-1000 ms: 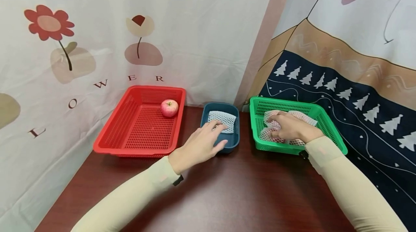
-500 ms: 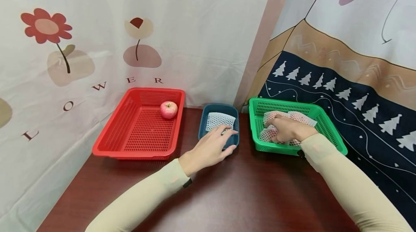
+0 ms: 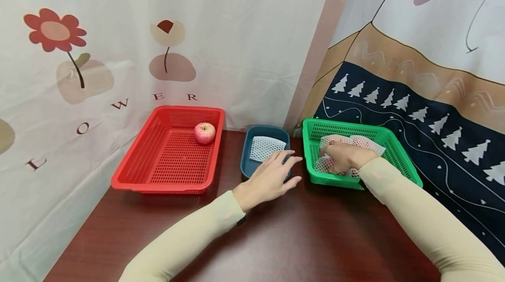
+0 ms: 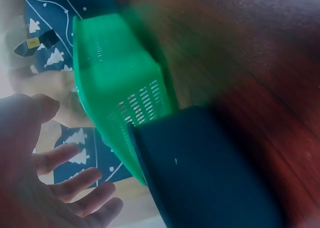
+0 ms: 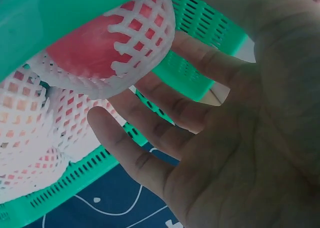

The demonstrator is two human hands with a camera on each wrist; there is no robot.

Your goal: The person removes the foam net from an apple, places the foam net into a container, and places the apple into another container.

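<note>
My right hand (image 3: 347, 158) reaches down into the green basket (image 3: 309, 159) among several apples in white foam nets. In the right wrist view, its fingers (image 5: 150, 123) go round the side of one netted apple (image 5: 142, 30), some tips hidden behind it. Bare red skin shows at the net's scalloped end. My left hand (image 3: 268, 181) hovers over the front right corner of the small blue tray (image 3: 247, 165), fingers spread, holding nothing. A flattened white foam net (image 3: 266, 148) lies in that tray.
A red basket (image 3: 126, 181) stands at the left with one bare apple (image 3: 204, 133) in its far right corner. The brown table (image 3: 300, 238) runs along the front. Printed cloth (image 3: 252, 54) hangs close behind the containers.
My left hand has moved right, from above the foam net to the tray's front right corner. My right hand has stayed in the green basket, its fingers drawing in around a netted apple.
</note>
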